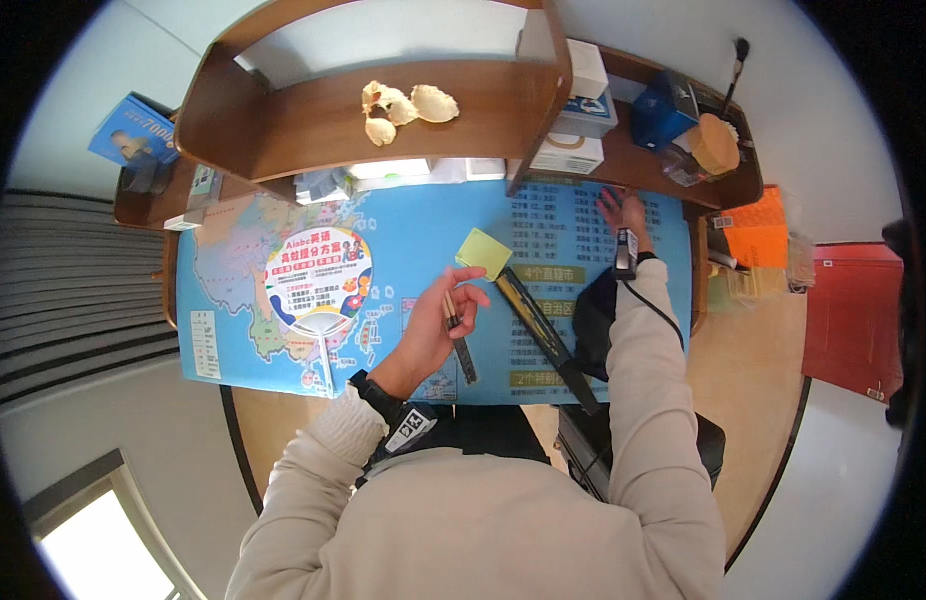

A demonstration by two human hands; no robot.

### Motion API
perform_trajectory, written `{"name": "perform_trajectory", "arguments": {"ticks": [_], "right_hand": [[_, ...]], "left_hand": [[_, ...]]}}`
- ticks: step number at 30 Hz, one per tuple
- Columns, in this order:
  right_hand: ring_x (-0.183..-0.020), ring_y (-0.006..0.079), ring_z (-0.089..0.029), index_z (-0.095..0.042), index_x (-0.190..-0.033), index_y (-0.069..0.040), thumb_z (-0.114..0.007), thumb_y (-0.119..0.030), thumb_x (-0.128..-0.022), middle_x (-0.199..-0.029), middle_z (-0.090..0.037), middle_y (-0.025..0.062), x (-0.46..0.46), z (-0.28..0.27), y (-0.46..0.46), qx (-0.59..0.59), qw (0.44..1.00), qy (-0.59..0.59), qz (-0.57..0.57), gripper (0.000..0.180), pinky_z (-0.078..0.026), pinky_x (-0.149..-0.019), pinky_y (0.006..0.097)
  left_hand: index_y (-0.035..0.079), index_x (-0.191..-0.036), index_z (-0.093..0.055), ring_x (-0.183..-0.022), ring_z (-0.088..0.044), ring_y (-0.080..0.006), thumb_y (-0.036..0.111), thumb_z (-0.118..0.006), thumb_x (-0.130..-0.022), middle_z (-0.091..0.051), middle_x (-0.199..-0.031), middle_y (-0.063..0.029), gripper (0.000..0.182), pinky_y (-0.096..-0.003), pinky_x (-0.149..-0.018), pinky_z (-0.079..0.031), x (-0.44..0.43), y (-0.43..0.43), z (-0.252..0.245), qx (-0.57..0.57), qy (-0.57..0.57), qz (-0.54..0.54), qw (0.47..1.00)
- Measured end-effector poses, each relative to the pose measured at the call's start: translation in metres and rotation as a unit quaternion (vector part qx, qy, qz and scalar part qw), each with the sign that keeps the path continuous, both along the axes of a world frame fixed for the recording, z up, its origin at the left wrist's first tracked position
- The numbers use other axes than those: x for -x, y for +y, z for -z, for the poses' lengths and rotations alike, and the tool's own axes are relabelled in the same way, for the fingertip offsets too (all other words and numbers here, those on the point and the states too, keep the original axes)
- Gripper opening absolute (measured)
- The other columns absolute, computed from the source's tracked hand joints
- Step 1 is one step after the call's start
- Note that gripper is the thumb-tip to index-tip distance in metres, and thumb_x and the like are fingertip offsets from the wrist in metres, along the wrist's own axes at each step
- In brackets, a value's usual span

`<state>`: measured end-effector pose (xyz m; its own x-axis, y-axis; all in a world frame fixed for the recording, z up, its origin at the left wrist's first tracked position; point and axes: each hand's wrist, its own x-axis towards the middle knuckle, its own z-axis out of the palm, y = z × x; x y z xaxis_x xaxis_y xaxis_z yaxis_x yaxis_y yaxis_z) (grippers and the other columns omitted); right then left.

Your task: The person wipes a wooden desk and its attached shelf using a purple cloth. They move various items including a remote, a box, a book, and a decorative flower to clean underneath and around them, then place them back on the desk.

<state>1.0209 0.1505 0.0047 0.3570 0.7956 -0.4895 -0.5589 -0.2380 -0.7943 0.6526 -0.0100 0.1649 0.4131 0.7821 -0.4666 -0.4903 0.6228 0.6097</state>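
Observation:
My left hand (440,322) is over the middle of a blue map mat (241,285), its fingers curled round a slim dark stick with a wooden-coloured upper part (461,349). Just beyond it lies a yellow-green square pad (483,253). A long black-and-gold strip-shaped case (541,322) runs diagonally from the pad to the near edge. My right hand (620,210) reaches to the mat's far right side, below the shelf, fingers spread; whether it touches anything is unclear. A dark cloth-like item (594,326) lies beside the right forearm. On the left rests a round printed hand fan (319,274) with a white handle.
A wooden shelf (320,112) spans the desk's far side and bears pale dried shell-like pieces (435,103). White boxes (568,152), a blue box (664,111) and a round wooden-coloured lid (714,145) stand at right. An orange packet (759,225) hangs beyond the right edge.

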Motion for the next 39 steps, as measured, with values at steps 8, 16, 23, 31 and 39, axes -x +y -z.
{"name": "perform_trajectory", "arguments": {"ticks": [8, 16, 23, 31, 39], "right_hand": [[-0.097, 0.0169, -0.057, -0.055, -0.115, -0.005, -0.055, -0.029, -0.093, -0.104, -0.060, 0.0061, 0.104, -0.086, -0.119, -0.087, 0.947, -0.142, -0.274, 0.032, -0.047, -0.081, 0.0299], [-0.063, 0.0077, -0.051, -0.054, -0.116, -0.003, -0.048, -0.014, -0.095, -0.073, -0.056, 0.0007, 0.136, -0.117, -0.204, -0.043, 0.917, -0.006, -0.397, 0.025, -0.043, -0.057, 0.0210], [-0.098, 0.0218, -0.060, -0.050, -0.121, -0.001, -0.048, -0.024, -0.096, -0.103, -0.061, 0.0124, 0.009, -0.064, -0.102, -0.031, 0.997, 0.063, -0.035, 0.033, -0.049, -0.085, 0.0343], [-0.093, 0.0207, -0.062, -0.057, -0.117, 0.002, -0.053, -0.021, -0.094, -0.103, -0.066, 0.0106, 0.047, -0.047, -0.125, -0.032, 0.925, -0.316, -0.209, 0.033, -0.047, -0.082, 0.0294], [-0.110, 0.0357, -0.053, -0.055, -0.115, -0.002, -0.058, -0.006, -0.085, -0.123, -0.054, 0.0169, 0.130, -0.078, -0.239, -0.066, 0.731, -0.604, -0.310, 0.031, -0.043, -0.093, 0.0413]], "left_hand": [[0.003, -0.117, -0.050, -0.062, -0.042, -0.0093, 0.041, -0.037, -0.098, -0.057, -0.083, -0.0028, 0.044, -0.0228, -0.050, -0.031, 0.001, 0.008, 0.023, 0.090, -0.186, -0.163, 0.965], [0.002, -0.115, -0.050, -0.097, -0.052, -0.0168, 0.028, -0.048, -0.096, -0.054, -0.100, -0.0058, 0.032, -0.0300, -0.089, -0.043, -0.056, 0.008, 0.023, 0.020, 0.026, -0.186, 0.982], [0.004, -0.119, -0.050, -0.103, -0.052, -0.0171, 0.008, -0.054, -0.089, -0.052, -0.112, -0.0080, 0.030, -0.0304, -0.089, -0.044, -0.019, -0.017, 0.049, -0.101, 0.203, 0.003, 0.974], [0.002, -0.123, -0.042, -0.102, -0.050, -0.0220, 0.011, -0.069, -0.077, -0.047, -0.120, -0.0122, 0.054, -0.0313, -0.079, -0.046, -0.003, -0.016, 0.089, -0.204, 0.434, -0.061, 0.875], [0.001, -0.118, -0.044, -0.104, -0.043, -0.0367, 0.017, -0.079, -0.062, -0.049, -0.112, -0.0172, 0.069, -0.0438, -0.092, -0.036, -0.045, 0.033, 0.079, -0.355, 0.611, -0.004, 0.708]]}}
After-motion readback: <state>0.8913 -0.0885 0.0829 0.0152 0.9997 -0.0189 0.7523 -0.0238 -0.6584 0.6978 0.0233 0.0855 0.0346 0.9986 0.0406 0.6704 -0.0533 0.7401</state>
